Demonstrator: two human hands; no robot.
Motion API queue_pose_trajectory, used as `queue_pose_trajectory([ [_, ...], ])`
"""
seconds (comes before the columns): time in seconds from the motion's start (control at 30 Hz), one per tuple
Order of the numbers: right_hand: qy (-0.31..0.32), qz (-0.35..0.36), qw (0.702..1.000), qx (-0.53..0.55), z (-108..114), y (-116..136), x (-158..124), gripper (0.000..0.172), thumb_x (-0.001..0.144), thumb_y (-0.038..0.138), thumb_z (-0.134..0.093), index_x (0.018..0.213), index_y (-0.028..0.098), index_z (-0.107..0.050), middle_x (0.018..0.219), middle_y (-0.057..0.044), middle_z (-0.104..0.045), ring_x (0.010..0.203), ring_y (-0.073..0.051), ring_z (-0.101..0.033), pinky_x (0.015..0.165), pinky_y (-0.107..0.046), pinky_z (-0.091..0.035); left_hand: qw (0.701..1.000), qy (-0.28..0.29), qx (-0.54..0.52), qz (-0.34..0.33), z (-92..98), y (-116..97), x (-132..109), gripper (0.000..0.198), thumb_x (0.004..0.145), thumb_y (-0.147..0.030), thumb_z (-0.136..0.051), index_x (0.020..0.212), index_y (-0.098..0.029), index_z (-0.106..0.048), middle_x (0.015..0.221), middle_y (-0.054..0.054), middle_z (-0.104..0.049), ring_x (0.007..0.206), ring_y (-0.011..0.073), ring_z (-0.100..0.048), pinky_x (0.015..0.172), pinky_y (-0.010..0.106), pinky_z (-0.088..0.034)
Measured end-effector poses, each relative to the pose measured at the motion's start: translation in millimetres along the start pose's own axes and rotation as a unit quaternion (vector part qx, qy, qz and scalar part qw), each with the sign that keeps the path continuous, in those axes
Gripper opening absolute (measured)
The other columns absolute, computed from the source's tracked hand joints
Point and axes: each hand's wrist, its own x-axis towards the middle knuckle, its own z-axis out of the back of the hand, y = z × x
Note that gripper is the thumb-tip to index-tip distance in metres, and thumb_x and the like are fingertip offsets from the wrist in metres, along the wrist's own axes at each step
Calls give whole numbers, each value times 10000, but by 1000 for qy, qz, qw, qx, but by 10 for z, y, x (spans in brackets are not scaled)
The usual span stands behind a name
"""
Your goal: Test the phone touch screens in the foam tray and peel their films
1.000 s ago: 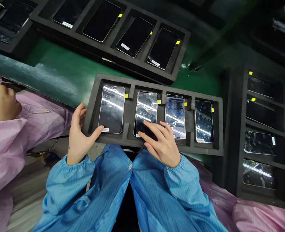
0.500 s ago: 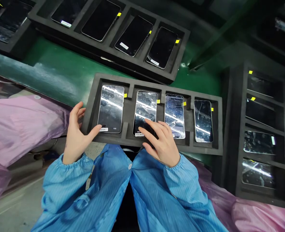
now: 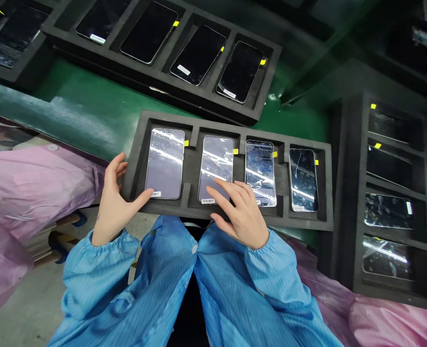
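Observation:
A black foam tray [image 3: 235, 126] with four phones lies in front of me. The leftmost phone [image 3: 165, 164] and the second phone [image 3: 216, 161] show pale grey screens. Text fills the third phone [image 3: 260, 166], and the rightmost phone [image 3: 303, 180] is dark with reflections. My left hand [image 3: 117, 202] is open at the tray's left end, its thumb at the leftmost phone's bottom corner. My right hand [image 3: 240, 212] has its fingers spread over the lower part of the second phone, fingertips at its screen, holding nothing.
Behind lies another foam tray [image 3: 213, 103] with dark phones on the green table [image 3: 101, 106]. More phones fill a tray [image 3: 360, 193] at the right. Pink sleeves of people show at the left [image 3: 43, 183] and lower right.
The screens of the leftmost and second phones have turned from dark to pale grey. My hands have barely moved. The pink-clothed person at the left has shifted slightly.

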Motion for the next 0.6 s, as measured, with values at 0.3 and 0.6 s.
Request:
queue_pose_trajectory([
  [0.3, 2, -5, 1000, 5, -9, -1, 0, 390, 986, 325, -489, 1323, 149, -575, 1380, -164, -596, 1192, -257, -551, 1047, -468, -425, 1000, -5, -25, -7, 9, 32, 17, 896, 699, -523, -754, 1473, -267, -382, 1410, 124, -503, 1354, 300, -462, 1212, 591, -288],
  [0.6, 19, 3, 1000, -2, -5, 0, 1, 363, 994, 328, -493, 1323, 211, -590, 1423, -135, -569, 1208, -247, -540, 1063, -468, -411, 1000, 6, 9, -5, 16, 1, 9, 1056, 553, -445, -878, 1474, -303, -382, 1478, 109, -444, 1402, 333, -399, 1215, 611, -269],
])
